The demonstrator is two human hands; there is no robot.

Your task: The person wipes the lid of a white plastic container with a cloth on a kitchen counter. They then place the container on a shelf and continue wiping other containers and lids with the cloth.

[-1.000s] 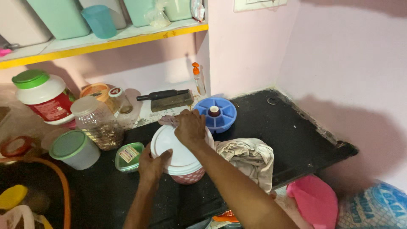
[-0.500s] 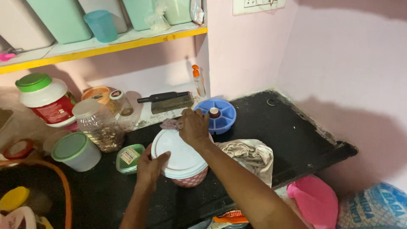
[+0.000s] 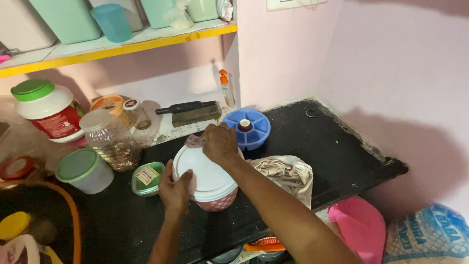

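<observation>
Near the middle of the black counter (image 3: pixel 342 146), a round tub (image 3: pixel 215 198) with a white lid (image 3: pixel 205 171): pink speckled wall below, smooth matte plastic on top. No long axis to speak of, being round; upright, lid flat on its rim.

Left hand (image 3: pixel 175 188) cupped against the near left edge of the lid, fingers bent around the rim and the wall below, closed on it. Right hand (image 3: pixel 221 143) resting on the far right edge of the lid, knuckles up, fingers curled over the rim; a small scrap of pinkish cloth or paper peeking out beside it on the far side, whether pinched or merely lying there not clear. Both hands on opposite sides of the same lid, so neither nearer than the other; tub directly between and beneath the two grips.

Just right of the tub, touching or nearly so, a crumpled beige cloth (image 3: pixel 286 173), soft and folded. Farther off, a blue round box (image 3: pixel 246 128) with compartments and a small cap at its centre. Left of the tub, a small green cup (image 3: pixel 146 178) with a paper seal, then a clear container with a green lid (image 3: pixel 83 170), and a ribbed clear jar (image 3: pixel 112 142) partly filled with something brown.
</observation>
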